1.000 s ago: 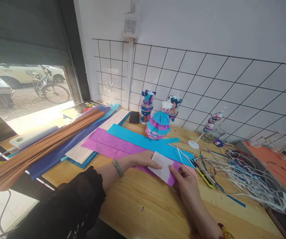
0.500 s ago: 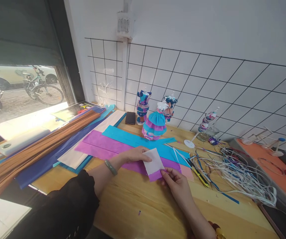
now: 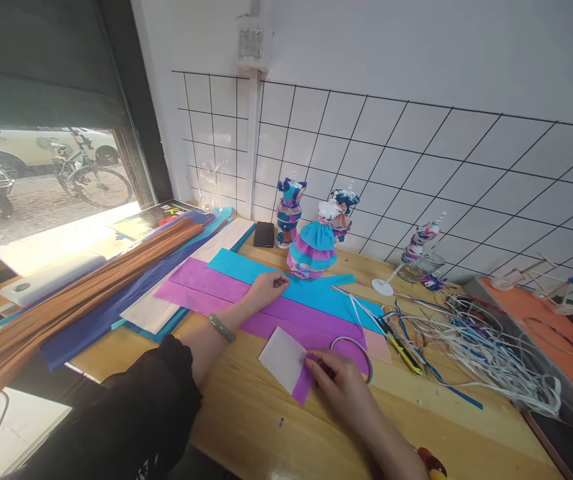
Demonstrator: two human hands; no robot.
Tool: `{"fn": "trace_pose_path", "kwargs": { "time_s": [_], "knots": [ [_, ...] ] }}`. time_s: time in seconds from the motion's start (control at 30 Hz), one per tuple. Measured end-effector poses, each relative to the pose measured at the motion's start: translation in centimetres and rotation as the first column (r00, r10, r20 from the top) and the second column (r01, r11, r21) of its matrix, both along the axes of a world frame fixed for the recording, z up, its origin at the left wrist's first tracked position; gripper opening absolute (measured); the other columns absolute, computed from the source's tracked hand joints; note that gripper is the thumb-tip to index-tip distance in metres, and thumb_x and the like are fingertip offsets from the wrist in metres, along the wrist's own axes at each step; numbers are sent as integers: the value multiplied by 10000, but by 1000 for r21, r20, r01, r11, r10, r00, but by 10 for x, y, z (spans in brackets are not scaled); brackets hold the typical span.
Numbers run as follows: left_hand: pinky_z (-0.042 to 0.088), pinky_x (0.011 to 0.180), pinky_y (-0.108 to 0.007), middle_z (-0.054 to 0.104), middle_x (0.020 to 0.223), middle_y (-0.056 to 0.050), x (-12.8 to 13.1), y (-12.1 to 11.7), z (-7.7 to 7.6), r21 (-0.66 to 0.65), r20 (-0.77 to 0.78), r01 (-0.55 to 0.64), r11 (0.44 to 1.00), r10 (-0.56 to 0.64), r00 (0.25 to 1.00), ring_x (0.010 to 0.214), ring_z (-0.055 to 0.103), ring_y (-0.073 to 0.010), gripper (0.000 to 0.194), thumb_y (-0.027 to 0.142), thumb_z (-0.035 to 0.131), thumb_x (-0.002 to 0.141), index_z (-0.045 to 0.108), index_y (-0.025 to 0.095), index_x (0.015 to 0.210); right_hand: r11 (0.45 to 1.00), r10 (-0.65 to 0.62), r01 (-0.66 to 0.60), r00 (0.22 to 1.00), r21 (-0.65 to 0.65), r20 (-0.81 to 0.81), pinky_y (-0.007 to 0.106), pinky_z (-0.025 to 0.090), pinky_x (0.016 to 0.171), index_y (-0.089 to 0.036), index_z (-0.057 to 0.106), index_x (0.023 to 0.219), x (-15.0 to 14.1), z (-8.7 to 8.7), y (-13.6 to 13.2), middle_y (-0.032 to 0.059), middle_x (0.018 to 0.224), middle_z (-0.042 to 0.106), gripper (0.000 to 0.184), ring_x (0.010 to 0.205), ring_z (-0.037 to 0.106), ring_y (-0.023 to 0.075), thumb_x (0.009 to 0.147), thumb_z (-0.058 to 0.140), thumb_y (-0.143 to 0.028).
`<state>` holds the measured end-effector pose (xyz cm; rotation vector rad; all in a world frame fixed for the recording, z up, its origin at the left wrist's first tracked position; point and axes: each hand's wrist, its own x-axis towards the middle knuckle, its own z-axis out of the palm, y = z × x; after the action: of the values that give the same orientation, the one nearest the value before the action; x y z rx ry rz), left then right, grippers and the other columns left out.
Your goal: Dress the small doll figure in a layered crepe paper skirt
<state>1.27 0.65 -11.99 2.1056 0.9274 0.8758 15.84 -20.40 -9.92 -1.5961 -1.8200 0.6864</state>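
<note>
My right hand (image 3: 339,377) pinches the right corner of a white paper square (image 3: 282,359) with purple showing along its lower right edge. The square is low over the wooden table. A thin pale loop (image 3: 354,341) curves just behind my right fingers. My left hand (image 3: 268,289), with a bangle on its wrist, is over the purple crepe paper (image 3: 286,317) beside the blue sheet (image 3: 246,270). Its fingers are drawn together; whether they grip anything is hidden. Straight ahead stands a small dress form in a tiered blue and purple skirt (image 3: 311,250).
Folded brown (image 3: 131,267) and navy sheets lie to the left. A phone (image 3: 264,235) and more dressed forms (image 3: 290,213) stand by the wall grid. On the right are a yellow cutter (image 3: 407,357), tangled white strips (image 3: 506,367) and an orange-topped surface (image 3: 526,313).
My left hand has let go of the white square and moved up and left onto the coloured paper. My right hand has brought the square lower and nearer. The pale loop now shows.
</note>
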Motion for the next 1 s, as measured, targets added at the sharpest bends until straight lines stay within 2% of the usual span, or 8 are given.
{"fn": "trace_pose_path", "kwargs": {
  "time_s": [0.07, 0.17, 0.23, 0.33, 0.5, 0.8, 0.93, 1.0],
  "knots": [
    [438, 829, -329, 686, 924, -55, 0, -4, 0, 96, -62, 50, 994, -44, 997, 880, 592, -192, 195, 273, 534, 814, 680, 173, 896, 999, -21, 21, 1000, 28, 11, 319, 474, 764, -168, 674, 1014, 0, -1, 1, 85, 971, 711, 333, 860, 636, 208, 918, 437, -381],
    [360, 981, -360, 645, 1121, -54, 4, -11, 2, 211, -160, 180, 961, -148, 976, 1101, 521, -226, 206, 293, 562, 824, 679, 204, 968, 998, -45, 43, 999, 43, 30, 347, 473, 829, -160, 652, 1075, 1, -4, 2, 104, 1052, 694, 340, 950, 627, 224, 919, 438, -373],
    [356, 988, -377, 583, 1234, -77, 11, -14, 2, 297, -275, 248, 922, -166, 947, 1169, 473, -252, 269, 341, 540, 851, 654, 197, 1048, 999, -39, 37, 998, 36, 48, 358, 470, 845, -160, 648, 1085, 1, -6, 2, 109, 1070, 688, 336, 973, 620, 230, 921, 437, -364],
    [391, 928, -407, 506, 1311, -129, 20, -15, -2, 405, -439, 303, 862, -107, 892, 1156, 466, -288, 347, 392, 477, 886, 617, 160, 1102, 1000, -16, 14, 998, 26, 61, 357, 470, 839, -166, 651, 1071, 0, -5, 2, 105, 1051, 688, 320, 959, 617, 227, 926, 431, -347],
    [388, 897, -413, 533, 1265, -144, 25, -10, -8, 430, -485, 323, 843, -86, 870, 1122, 467, -295, 376, 403, 392, 921, 640, 138, 1020, 999, 3, -5, 998, 36, 59, 340, 469, 826, -170, 650, 1056, -1, -5, 2, 96, 1040, 685, 296, 945, 613, 215, 930, 431, -322],
    [393, 900, -376, 598, 1184, -111, 26, -10, -7, 422, -408, 295, 857, -111, 906, 1098, 499, -248, 339, 362, 415, 918, 628, 151, 1077, 999, 9, -12, 998, 44, 64, 331, 471, 812, -181, 652, 1051, -2, -4, 3, 85, 1035, 684, 294, 940, 617, 211, 930, 425, -325],
    [400, 927, -360, 627, 1134, -87, 20, -17, 2, 424, -303, 267, 865, -143, 942, 1085, 518, -211, 310, 308, 399, 928, 644, 178, 1066, 996, -47, 45, 999, 72, 23, 356, 471, 859, -191, 659, 1076, 1, -4, 4, 95, 1077, 686, 322, 1000, 616, 230, 919, 439, -366],
    [400, 943, -359, 659, 1051, -72, 17, -23, 8, 366, -147, 233, 901, -191, 970, 1061, 537, -201, 272, 310, 447, 911, 681, 193, 984, 990, -99, 102, 994, 97, -36, 349, 495, 818, -196, 661, 1089, 4, -5, 5, 97, 1018, 705, 354, 952, 641, 233, 914, 437, -408]
  ]
}}
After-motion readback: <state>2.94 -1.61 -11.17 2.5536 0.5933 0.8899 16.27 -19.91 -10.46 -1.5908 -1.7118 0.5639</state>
